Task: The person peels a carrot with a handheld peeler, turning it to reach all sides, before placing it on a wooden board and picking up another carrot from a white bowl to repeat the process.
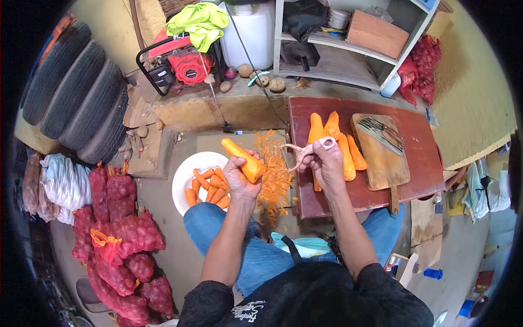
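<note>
My left hand point(241, 179) is wrapped round the lower part of a thick orange carrot point(243, 159), which points up and to the left. In my right hand point(326, 166) is a Y-shaped peeler point(306, 151), its blade end facing the carrot with a gap between them. Below and between the hands, orange peelings point(275, 177) lie scattered on the floor. A white basin point(178, 188) holding several carrots point(217, 182) sits left of my left hand. Several large carrots point(347, 158) rest on the red-brown table point(422, 163) beside my right hand.
A wooden cutting board point(381, 171) with a knife point(385, 135) on it lies on the table. Red mesh sacks point(128, 240) pile up at left, below stacked tires point(71, 98). A red generator point(188, 68), a white container point(249, 38) and a shelf point(338, 71) stand at the back.
</note>
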`<action>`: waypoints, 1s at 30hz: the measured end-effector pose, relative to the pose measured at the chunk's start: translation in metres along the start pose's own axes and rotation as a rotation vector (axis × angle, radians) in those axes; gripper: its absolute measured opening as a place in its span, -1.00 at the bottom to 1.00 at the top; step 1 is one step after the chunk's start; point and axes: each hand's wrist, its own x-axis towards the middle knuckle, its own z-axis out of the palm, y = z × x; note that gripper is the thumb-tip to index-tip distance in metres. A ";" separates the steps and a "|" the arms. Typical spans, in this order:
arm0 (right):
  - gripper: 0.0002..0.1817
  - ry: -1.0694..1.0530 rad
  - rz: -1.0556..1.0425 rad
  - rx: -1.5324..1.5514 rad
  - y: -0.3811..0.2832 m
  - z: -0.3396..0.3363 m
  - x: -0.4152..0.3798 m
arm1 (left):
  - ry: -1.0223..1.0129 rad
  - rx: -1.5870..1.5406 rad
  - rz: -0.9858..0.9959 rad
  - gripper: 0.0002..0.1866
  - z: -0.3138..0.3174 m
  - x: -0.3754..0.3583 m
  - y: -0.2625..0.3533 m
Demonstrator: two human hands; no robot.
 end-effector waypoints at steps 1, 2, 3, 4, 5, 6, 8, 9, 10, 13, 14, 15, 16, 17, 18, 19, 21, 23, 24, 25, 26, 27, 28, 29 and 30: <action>-0.86 -0.022 0.007 -0.026 -0.001 0.006 -0.003 | -0.010 0.001 0.005 -0.72 0.003 0.001 0.001; -0.85 -0.039 0.017 -0.053 0.002 0.013 -0.010 | -0.014 0.002 0.006 -0.72 0.004 -0.001 0.000; -0.84 -0.052 0.027 -0.075 0.002 0.027 -0.019 | -0.006 0.021 0.011 -0.72 0.007 -0.004 -0.002; -0.83 -0.084 0.023 -0.042 0.003 0.038 -0.023 | -0.006 0.041 0.017 -0.71 0.012 -0.004 -0.003; -0.82 -0.079 0.025 -0.035 0.005 0.034 -0.020 | -0.007 0.063 0.026 -0.71 0.015 -0.004 -0.004; -0.81 -0.075 0.028 -0.027 0.011 0.029 -0.016 | -0.009 0.076 0.044 -0.71 0.012 -0.003 -0.006; -0.82 0.000 0.011 -0.038 0.014 0.007 -0.009 | -0.014 0.101 0.085 -0.70 0.003 0.000 -0.008; -0.83 0.031 0.001 -0.046 0.008 0.009 -0.005 | -0.011 0.107 0.099 -0.70 0.005 0.000 -0.006; -0.83 -0.012 0.006 -0.054 0.006 0.012 -0.004 | -0.006 0.112 0.111 -0.71 0.006 0.000 -0.006; -0.84 -0.057 0.040 -0.056 0.005 0.035 -0.024 | 0.001 0.112 0.064 -0.71 -0.002 -0.001 -0.007; -0.84 -0.046 0.039 -0.043 0.007 0.032 -0.021 | -0.015 0.111 0.044 -0.71 -0.001 0.002 -0.006; -0.84 -0.037 0.036 -0.028 0.011 0.028 -0.017 | 0.019 0.130 0.077 -0.70 -0.001 0.003 -0.009; -0.84 -0.030 0.033 -0.014 0.014 0.026 -0.013 | 0.013 0.118 0.076 -0.70 -0.001 0.003 -0.008; -0.85 0.016 0.013 -0.068 0.012 0.019 -0.009 | 0.004 0.103 0.078 -0.70 -0.001 0.001 -0.008; -0.85 0.013 0.011 -0.051 0.008 0.020 -0.008 | -0.001 0.088 0.081 -0.70 0.002 0.000 -0.008; -0.85 0.015 0.011 -0.034 0.006 0.019 -0.010 | 0.033 0.122 0.133 -0.70 0.003 -0.001 -0.009; -0.85 0.012 0.040 -0.007 0.002 0.025 -0.018 | 0.028 0.155 0.139 -0.69 0.003 0.002 -0.009; -0.85 -0.045 0.039 -0.046 0.010 0.034 -0.021 | -0.016 0.184 0.104 -0.68 0.002 0.000 -0.007; -0.85 -0.078 0.032 -0.063 0.011 0.037 -0.019 | 0.014 0.203 0.127 -0.68 0.002 0.000 -0.010; -0.85 -0.041 0.049 -0.045 0.016 0.028 -0.012 | 0.042 0.224 0.150 -0.68 0.001 0.001 -0.013; -0.85 -0.001 0.030 -0.048 0.019 0.016 -0.009 | 0.069 0.243 0.175 -0.68 0.001 0.002 -0.015; -0.85 0.035 0.016 -0.054 0.016 0.013 -0.007 | 0.032 0.224 0.148 -0.68 0.004 0.001 -0.014; -0.85 0.072 0.007 -0.062 0.013 0.008 -0.006 | 0.001 0.205 0.120 -0.69 0.006 -0.002 -0.013; -0.84 0.069 -0.003 -0.043 0.012 0.003 -0.007 | -0.027 0.188 0.087 -0.69 0.005 -0.005 -0.012; -0.84 0.028 0.017 -0.020 0.009 0.007 -0.010 | -0.004 0.189 0.093 -0.66 0.003 -0.003 -0.013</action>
